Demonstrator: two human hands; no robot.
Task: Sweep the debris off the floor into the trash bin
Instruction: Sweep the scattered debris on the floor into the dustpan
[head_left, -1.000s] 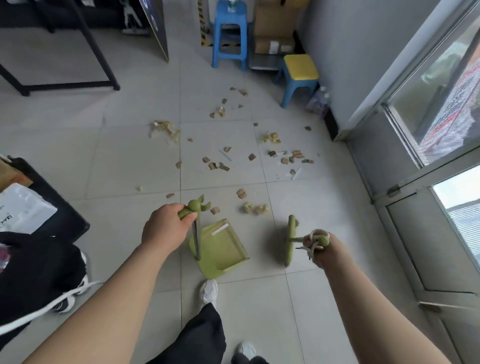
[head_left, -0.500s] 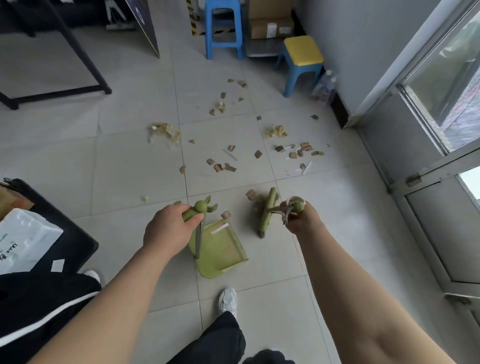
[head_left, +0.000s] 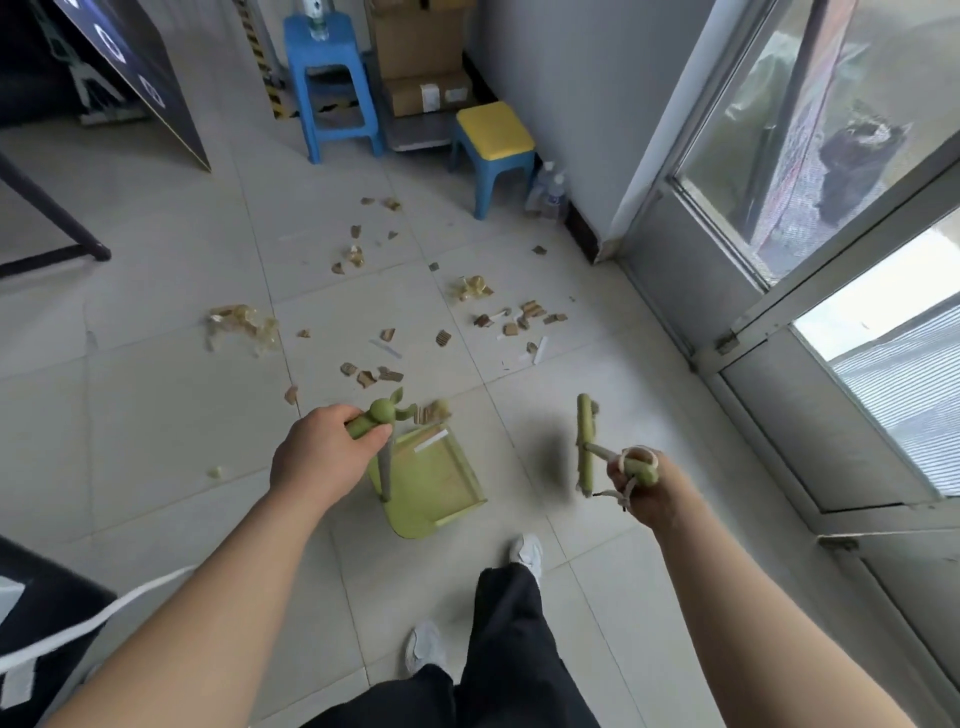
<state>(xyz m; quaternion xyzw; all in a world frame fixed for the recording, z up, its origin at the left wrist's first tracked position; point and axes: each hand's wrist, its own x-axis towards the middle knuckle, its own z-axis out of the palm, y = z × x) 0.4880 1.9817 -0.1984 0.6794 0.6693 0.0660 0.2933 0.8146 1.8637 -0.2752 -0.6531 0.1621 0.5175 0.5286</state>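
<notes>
My left hand grips the green handle of an upright dustpan, whose tray rests on the floor tiles with a white strip and some brown bits at its front lip. My right hand holds the handle of a green broom, its head standing on edge to the right of the dustpan, apart from it. Brown cardboard scraps and crumpled tape lie scattered across the tiles beyond both tools. No trash bin is clearly visible.
A tall blue stool and a low yellow-topped stool stand at the back, with cardboard boxes behind. A glass door runs along the right. A black frame leg is at left. My feet are below the dustpan.
The broom head swept left to the dustpan's lip, pushing scraps there, then swung back out to the right. My left hand kept the dustpan in place. The camera tilted a little.
</notes>
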